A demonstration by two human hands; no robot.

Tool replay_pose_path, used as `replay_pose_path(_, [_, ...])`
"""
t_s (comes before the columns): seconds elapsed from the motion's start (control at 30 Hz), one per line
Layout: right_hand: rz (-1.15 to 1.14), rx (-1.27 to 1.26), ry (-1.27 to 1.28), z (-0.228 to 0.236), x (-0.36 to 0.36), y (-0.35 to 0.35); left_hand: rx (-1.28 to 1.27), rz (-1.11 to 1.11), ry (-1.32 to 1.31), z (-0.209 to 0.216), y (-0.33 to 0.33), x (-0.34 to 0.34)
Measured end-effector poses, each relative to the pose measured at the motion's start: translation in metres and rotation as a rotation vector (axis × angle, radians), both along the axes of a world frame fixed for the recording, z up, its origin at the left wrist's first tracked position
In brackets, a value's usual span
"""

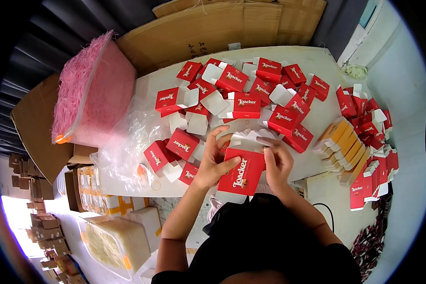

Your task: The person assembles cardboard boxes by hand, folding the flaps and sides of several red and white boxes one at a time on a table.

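Note:
Between my two hands, in front of my body, is a red folding carton (242, 173) with white lettering and white inner flaps. My left hand (213, 161) grips its left side, thumb pressed on the red front face and fingers behind. At the upper right edge, my right hand (278, 163) pinches the carton beside its raised white flaps (251, 136). A white flap also sticks out at the lower end. The carton is tilted, and its back is hidden. Beyond my hands lies a loose heap of similar red cartons (247, 105), several with flaps standing open.
Clear plastic film (128, 146) lies on the white table (146, 85) at left, beside a bin of pink shredded paper (92, 90). At right are stacked flat yellow-and-white cartons (344, 149) and more red cartons (364, 184). A tub of pale shreds (116, 244) stands lower left.

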State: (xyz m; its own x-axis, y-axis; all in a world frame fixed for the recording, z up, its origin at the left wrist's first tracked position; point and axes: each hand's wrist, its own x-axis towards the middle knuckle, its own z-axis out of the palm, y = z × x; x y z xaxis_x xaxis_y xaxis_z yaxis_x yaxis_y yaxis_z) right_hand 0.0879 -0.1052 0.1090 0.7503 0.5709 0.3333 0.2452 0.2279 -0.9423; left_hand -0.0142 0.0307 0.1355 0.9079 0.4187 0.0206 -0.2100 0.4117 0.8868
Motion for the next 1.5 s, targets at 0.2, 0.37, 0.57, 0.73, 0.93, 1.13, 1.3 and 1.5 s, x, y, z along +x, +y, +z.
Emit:
replay_pose_path(0.2, [0.210,0.294,-0.095,0.005,0.000,-0.006,0.202,-0.128,0.032,0.007,0.010,-0.008])
replay_pose_path(0.37, [0.562,0.009,0.391,0.034,0.021,-0.014,0.303,-0.273,0.112,0.013,0.016,-0.009])
replay_pose_path(0.57, [0.577,-0.264,0.136,0.040,0.015,-0.018,0.359,-0.343,0.219,0.019,0.010,-0.012])
replay_pose_path(0.73, [0.447,-0.286,0.124,0.038,0.010,-0.024,0.212,-0.409,0.185,0.020,0.006,-0.015])
replay_pose_path(0.93, [0.521,-0.325,0.166,0.045,0.011,-0.024,0.207,-0.390,0.213,0.019,0.003,-0.014])
replay_pose_path(1.13, [0.560,-0.273,0.142,0.043,0.007,-0.024,0.134,-0.428,0.262,0.009,0.005,-0.018])
replay_pose_path(1.3, [0.577,-0.248,0.132,0.034,0.003,-0.027,0.053,-0.420,0.247,0.015,0.003,-0.017])
replay_pose_path(1.5, [0.624,-0.126,0.214,0.017,-0.002,-0.030,0.005,-0.463,0.296,0.014,0.005,-0.019])
